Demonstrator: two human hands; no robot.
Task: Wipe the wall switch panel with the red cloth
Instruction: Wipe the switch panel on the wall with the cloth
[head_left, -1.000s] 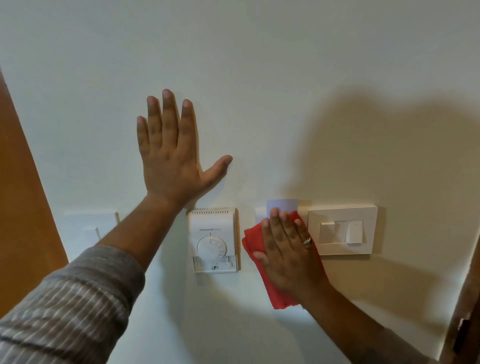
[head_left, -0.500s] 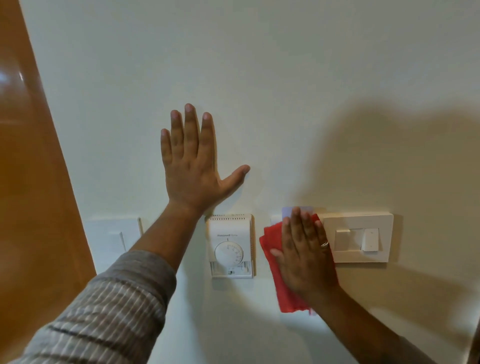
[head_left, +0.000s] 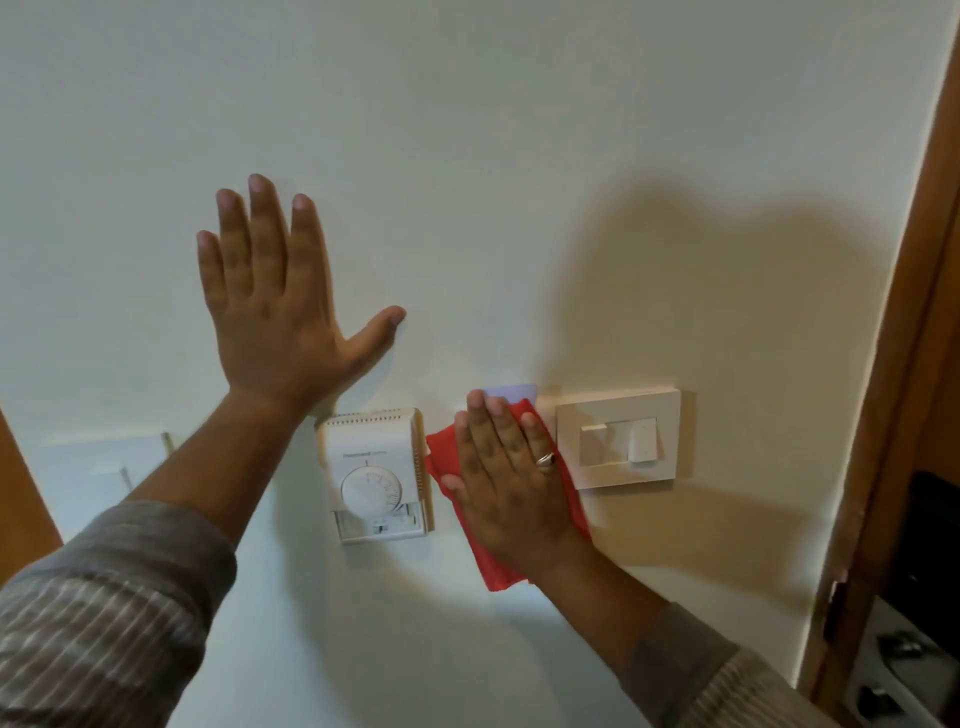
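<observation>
My right hand (head_left: 511, 478) lies flat on the wall and presses the red cloth (head_left: 447, 457) against it, between the thermostat and the cream switch panel (head_left: 618, 439). The cloth covers a small panel whose pale blue top edge (head_left: 511, 391) shows above my fingers. The cloth's lower end hangs below my wrist. My left hand (head_left: 275, 306) rests flat on the bare wall above the thermostat, fingers spread, holding nothing. The switch panel to the right has two rocker switches and is uncovered.
A white dial thermostat (head_left: 375, 475) sits left of the cloth. Another white plate (head_left: 98, 462) is on the wall at far left. A wooden door frame (head_left: 893, 364) runs down the right side, and brown wood (head_left: 21, 493) shows at the left edge.
The view has shifted, so the door frame now appears on the right. My right hand stays pressed on the cloth at the same panel, and my left hand stays flat on the wall.
</observation>
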